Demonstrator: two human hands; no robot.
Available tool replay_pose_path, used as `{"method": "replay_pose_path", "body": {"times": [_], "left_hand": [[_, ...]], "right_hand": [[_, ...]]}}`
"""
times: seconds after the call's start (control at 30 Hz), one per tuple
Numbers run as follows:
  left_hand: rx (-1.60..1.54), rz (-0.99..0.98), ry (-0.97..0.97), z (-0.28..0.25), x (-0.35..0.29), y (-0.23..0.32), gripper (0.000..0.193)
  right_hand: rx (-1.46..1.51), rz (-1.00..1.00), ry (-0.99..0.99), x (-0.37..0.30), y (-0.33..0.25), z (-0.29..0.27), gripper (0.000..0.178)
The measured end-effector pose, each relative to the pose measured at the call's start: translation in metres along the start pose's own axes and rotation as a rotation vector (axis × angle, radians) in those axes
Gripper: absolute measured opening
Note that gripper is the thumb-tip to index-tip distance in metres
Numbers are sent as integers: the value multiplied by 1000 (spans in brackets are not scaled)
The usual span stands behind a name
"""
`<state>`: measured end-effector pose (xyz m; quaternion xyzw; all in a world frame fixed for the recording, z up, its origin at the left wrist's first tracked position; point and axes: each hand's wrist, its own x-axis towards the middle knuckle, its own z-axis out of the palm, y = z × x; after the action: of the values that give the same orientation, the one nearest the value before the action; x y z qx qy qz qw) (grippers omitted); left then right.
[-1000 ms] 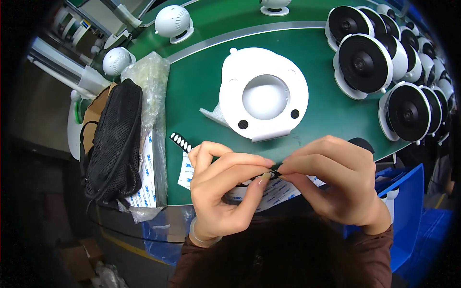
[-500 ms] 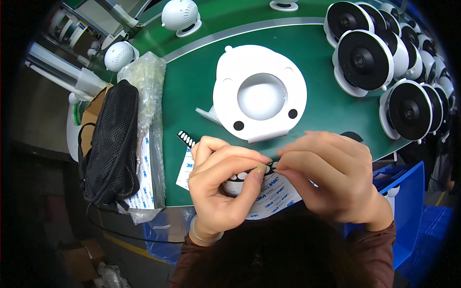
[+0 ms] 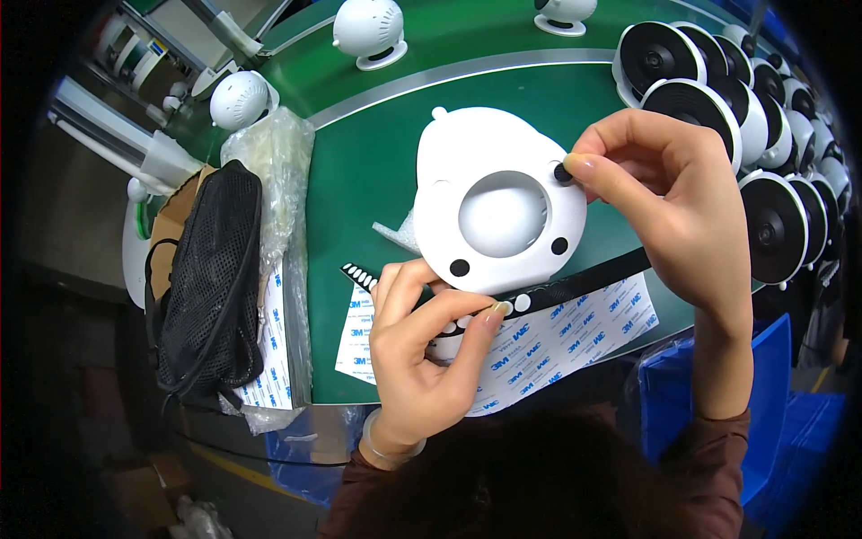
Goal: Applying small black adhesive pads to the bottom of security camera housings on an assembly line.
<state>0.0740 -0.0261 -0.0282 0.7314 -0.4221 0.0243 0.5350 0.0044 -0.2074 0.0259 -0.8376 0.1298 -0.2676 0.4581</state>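
A white rounded housing (image 3: 449, 153) with a domed round hollow lies on the table. Two black round pads, a left one (image 3: 459, 268) and a right one (image 3: 559, 245), sit on its near side. My right hand (image 3: 678, 189) pinches another small black round pad (image 3: 563, 172) between thumb and forefinger, at the housing's upper right spot; whether it is pressed down I cannot tell. Closer to me, my left hand (image 3: 426, 346) is closed on a black strip (image 3: 597, 277) with white round spots, thumb and forefinger pinching it. White backing sheet (image 3: 575, 346) with blue print spreads beneath the strip.
Several white devices with black round faces (image 3: 660, 58) crowd the right side. At left lie a black mesh pouch (image 3: 215, 278) and bubble wrap (image 3: 278, 171). White round devices (image 3: 370, 29) stand on the green belt (image 3: 467, 31) beyond the metal rail. Blue bins (image 3: 763, 395) sit lower right.
My right hand has left the strip beside my left hand and moved up and right to the housing, carrying a black pad. Devices on the belt have shifted right.
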Motion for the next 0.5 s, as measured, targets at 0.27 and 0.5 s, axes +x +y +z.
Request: {"method": "replay_pose_path", "body": {"times": [0.27,0.5], "left_hand": [[-41,-40,-4,3,1,-3,10],[-45,-76,-9,0,1,-1,9]], "right_hand": [[-62,22,24,1,0,7,12],[-61,-42,67,1,0,8,12]]}}
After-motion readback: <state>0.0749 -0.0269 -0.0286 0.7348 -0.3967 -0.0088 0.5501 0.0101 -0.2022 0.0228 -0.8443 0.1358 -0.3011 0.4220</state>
